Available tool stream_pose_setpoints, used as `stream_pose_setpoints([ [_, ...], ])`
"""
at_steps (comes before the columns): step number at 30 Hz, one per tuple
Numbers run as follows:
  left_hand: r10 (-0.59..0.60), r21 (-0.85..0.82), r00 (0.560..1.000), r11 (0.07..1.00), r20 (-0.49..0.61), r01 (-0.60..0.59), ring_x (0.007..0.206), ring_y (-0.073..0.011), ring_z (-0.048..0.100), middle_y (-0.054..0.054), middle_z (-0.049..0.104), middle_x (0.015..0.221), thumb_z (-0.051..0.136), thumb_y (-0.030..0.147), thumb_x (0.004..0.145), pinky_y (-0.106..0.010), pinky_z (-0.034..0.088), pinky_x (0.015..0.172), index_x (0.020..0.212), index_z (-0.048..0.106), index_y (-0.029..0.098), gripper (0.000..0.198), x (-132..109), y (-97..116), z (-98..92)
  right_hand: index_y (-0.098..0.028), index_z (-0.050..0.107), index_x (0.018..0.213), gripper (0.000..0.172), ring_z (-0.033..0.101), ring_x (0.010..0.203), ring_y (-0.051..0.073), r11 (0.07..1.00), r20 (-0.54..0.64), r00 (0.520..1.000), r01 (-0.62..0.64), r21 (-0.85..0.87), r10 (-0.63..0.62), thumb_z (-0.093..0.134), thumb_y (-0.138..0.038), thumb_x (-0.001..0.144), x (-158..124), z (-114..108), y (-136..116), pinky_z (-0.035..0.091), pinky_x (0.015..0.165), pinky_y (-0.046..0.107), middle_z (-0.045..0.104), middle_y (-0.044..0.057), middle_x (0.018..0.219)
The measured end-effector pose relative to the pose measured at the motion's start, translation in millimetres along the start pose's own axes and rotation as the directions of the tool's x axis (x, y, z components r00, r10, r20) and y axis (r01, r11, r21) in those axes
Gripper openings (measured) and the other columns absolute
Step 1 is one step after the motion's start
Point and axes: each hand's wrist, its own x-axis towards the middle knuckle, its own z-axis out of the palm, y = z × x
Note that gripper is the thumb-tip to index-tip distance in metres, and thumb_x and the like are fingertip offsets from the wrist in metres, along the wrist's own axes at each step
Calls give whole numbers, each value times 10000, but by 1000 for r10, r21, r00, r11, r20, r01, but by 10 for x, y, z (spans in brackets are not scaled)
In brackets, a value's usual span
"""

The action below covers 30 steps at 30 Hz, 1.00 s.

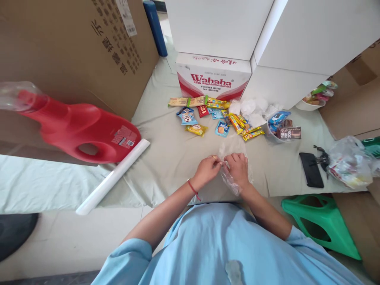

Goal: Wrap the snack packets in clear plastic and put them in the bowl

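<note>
A thin transparent plastic bag (232, 147) lies on the cloth-covered surface, close to my body. My left hand (208, 169), with a red cord on its wrist, pinches the bag's edge between its fingertips. My right hand (239, 169) rests over the bag, its thumb and fingers closed on the film right beside my left fingertips. The exact grip is partly hidden by the curled fingers. Beyond both hands is a loose spread of small wrapped snacks, among them a blue packet (222, 128) and yellow bars (252, 133).
Crumpled plastic bags (253, 109) and a tub (271, 136) of snacks stand right of the spread. A Wahaha box (213, 77) is behind. Left are a red jug (89, 128) and a white roll (114, 176); right, a phone (311, 170) and green stool (329, 225).
</note>
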Motion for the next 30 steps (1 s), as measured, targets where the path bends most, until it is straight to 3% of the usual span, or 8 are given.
stream_pose_setpoints([
  [2, -17, -39, 1000, 999, 5, 17, 795, -181, 642, -19, 693, 815, 583, 257, 913, -309, 495, 747, 796, 652, 206, 146, 12, -116, 6, -228, 710, 932, 185, 509, 991, 312, 1000, 6, 1000, 10, -21, -10, 612, -364, 1008, -27, 13, 21, 341, 799, 422, 695, 107, 940],
  [5, -33, -82, 999, 996, -35, 30, 777, -175, 626, -18, 684, 816, 570, 327, 936, -312, 497, 745, 831, 645, 202, 180, -9, -195, -17, -220, 696, 912, 228, 507, 979, 310, 999, 19, 1000, 4, -39, -3, 586, -387, 1022, -57, 37, 36, 337, 802, 423, 685, 108, 923],
  [10, -63, -35, 992, 998, -110, 60, 750, -168, 573, 4, 621, 812, 712, 464, 855, -311, 452, 715, 911, 611, 202, 286, 0, -112, 5, -204, 660, 900, 189, 496, 978, 309, 997, 22, 1000, -6, -81, 8, 604, -358, 995, -57, 95, 40, 329, 801, 422, 670, 114, 941],
  [16, -72, -68, 995, 995, -74, 67, 706, -147, 520, 20, 583, 741, 682, 249, 815, -294, 402, 699, 797, 634, 197, 72, 82, -143, 35, -207, 645, 927, 140, 499, 962, 295, 998, -10, 1000, -8, -63, 7, 641, -344, 957, -72, 137, 50, 344, 809, 401, 669, 91, 934],
  [20, -131, -278, 988, 955, -77, 105, 715, -137, 546, 19, 600, 748, 637, 312, 862, -278, 445, 709, 823, 630, 194, 125, 57, -309, -178, -190, 677, 1008, 172, 541, 966, 283, 998, -43, 999, -27, 60, 29, 593, -340, 999, -103, 225, 132, 412, 879, 410, 700, 100, 975],
  [24, -289, -610, 957, 757, 8, 234, 727, -125, 580, 26, 618, 781, 813, 461, 740, -244, 472, 661, 827, 614, 198, 341, -41, -451, -506, -142, 691, 1225, 308, 570, 1125, 299, 985, -3, 999, 50, 162, -50, 523, -317, 1035, -152, 312, 236, 452, 1026, 449, 708, 155, 1210],
  [27, -371, -703, 927, 647, 48, 296, 834, -140, 660, -2, 695, 890, 907, 462, 656, -248, 523, 719, 855, 618, 198, 439, -117, -514, -737, -145, 636, 1402, 442, 502, 1320, 330, 990, 72, 993, 86, 115, -95, 544, -366, 1030, -204, 342, 263, 415, 1126, 497, 588, 179, 1485],
  [30, -417, -738, 908, 599, 42, 310, 863, -152, 703, -23, 738, 938, 945, 440, 623, -256, 547, 736, 875, 617, 197, 480, -166, -570, -927, -180, 610, 1465, 484, 424, 1440, 343, 993, 141, 983, 109, 43, -114, 547, -391, 1034, -252, 347, 272, 355, 1199, 531, 491, 155, 1608],
])
